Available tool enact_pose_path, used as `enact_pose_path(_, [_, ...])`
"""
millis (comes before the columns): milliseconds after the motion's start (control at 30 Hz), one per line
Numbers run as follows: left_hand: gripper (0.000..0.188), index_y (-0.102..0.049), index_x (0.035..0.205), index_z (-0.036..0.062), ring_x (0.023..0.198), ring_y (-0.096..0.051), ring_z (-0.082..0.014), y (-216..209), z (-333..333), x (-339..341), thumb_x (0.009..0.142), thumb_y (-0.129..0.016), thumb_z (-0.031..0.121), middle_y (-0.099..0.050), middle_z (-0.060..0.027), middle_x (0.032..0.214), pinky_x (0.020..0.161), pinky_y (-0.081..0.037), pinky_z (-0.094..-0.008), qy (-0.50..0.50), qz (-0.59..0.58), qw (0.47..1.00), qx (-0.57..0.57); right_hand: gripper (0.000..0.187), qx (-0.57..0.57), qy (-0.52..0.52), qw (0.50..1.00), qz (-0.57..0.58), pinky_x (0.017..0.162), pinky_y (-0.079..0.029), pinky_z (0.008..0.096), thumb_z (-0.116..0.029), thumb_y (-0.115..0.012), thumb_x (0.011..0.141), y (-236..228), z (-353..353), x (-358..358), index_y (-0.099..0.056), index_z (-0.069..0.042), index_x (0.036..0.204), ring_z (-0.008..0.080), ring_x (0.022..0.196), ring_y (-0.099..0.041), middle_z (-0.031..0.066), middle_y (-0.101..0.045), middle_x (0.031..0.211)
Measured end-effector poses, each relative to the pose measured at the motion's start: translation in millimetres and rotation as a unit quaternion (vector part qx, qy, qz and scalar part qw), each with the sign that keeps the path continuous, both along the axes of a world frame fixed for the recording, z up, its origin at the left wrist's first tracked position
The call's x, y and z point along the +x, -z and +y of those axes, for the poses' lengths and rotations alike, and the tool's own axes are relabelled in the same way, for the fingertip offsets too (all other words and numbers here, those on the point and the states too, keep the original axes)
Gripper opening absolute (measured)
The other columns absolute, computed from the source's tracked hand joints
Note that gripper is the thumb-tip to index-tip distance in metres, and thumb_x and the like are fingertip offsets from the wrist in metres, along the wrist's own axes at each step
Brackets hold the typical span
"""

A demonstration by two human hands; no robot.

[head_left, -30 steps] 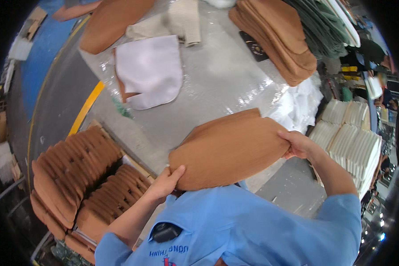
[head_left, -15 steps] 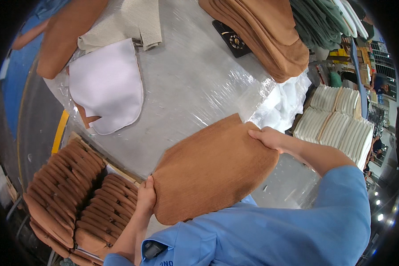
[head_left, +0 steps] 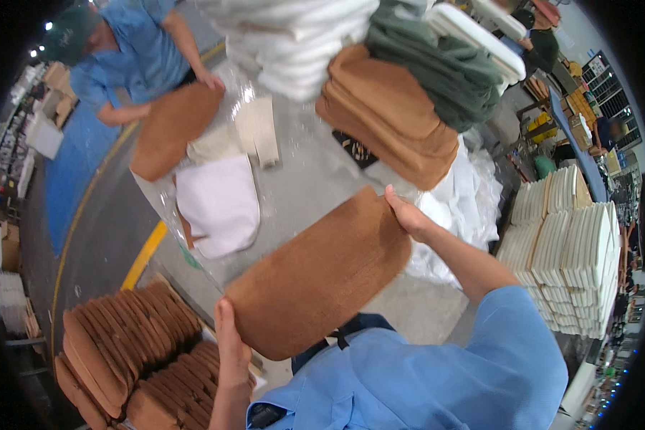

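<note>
Got the brown fabric pad (head_left: 322,276) stretched between both hands, right in front of the blue shirt (head_left: 423,373). My left hand (head_left: 231,340) has its fingers pinching one end, and my right hand's (head_left: 408,217) fingers pinch the other. White fabric piece (head_left: 218,204) and some brown pads (head_left: 390,118) are sitting on the grey surface (head_left: 297,190) beyond.

Between the left hand (head_left: 232,338) and right hand (head_left: 411,217), a brown oblong fabric piece (head_left: 322,276) was held; on the grey tabletop (head_left: 297,193), a white rounded fabric panel (head_left: 220,204) was placed leftward, before a beige cloth (head_left: 258,129); brown fabric covers (head_left: 387,115) were stacked rightward; white slab pads (head_left: 562,251) were piled farther right.
</note>
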State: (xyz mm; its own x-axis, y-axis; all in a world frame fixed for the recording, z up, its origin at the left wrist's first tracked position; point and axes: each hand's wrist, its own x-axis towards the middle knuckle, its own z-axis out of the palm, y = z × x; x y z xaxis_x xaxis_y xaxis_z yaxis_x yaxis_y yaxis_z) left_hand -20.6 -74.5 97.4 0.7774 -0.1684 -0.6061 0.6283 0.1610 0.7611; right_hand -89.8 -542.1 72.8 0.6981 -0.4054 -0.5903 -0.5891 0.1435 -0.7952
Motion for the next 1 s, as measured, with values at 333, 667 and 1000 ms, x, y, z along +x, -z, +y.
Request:
enact_pose_path(333, [0.083,-0.037,0.160,0.0002,0.140,-0.054,-0.0297,-28.3,-58.7,-103.4,0.107,-0.047,0.063,-0.053,-0.0187,0.153,0.119,-0.040,-0.0431,0.039,-0.222,0.970,-0.088,0.084,0.122,0.362,0.853,-0.355,0.065,-0.052,0.0353,-0.071,-0.033,0.108,18.2,3.7,84.8,-0.068,-0.004,0.073,0.0195,0.065,-0.061,0.0075,-0.066,0.069])
enact_pose_path(667, [0.079,-0.021,0.164,-0.0079,0.149,-0.043,-0.0311,-18.0,-211.8,-12.2,0.099,-0.064,0.008,-0.040,-0.0246,0.162,0.124,-0.032,-0.0397,0.326,-0.355,0.875,0.044,0.076,0.025,0.282,0.913,-0.292,0.094,-0.050,0.0345,-0.066,-0.047,0.107,33.3,27.6,80.9,-0.071,0.005,0.117,0.0196,0.101,-0.066,0.0114,-0.072,0.110])
enact_pose_path(1000, [0.041,-0.071,0.133,0.0042,0.127,-0.063,-0.0254,-0.6,-344.9,122.4,0.093,-0.061,0.005,-0.068,-0.0148,0.137,0.109,-0.047,-0.0342,0.426,-0.435,0.781,0.140,0.041,-0.046,0.050,0.986,-0.151,0.060,-0.053,0.0360,-0.034,-0.058,0.107,-21.1,11.5,43.5,-0.074,0.003,0.097,0.0166,0.065,-0.065,0.0072,-0.069,0.076])
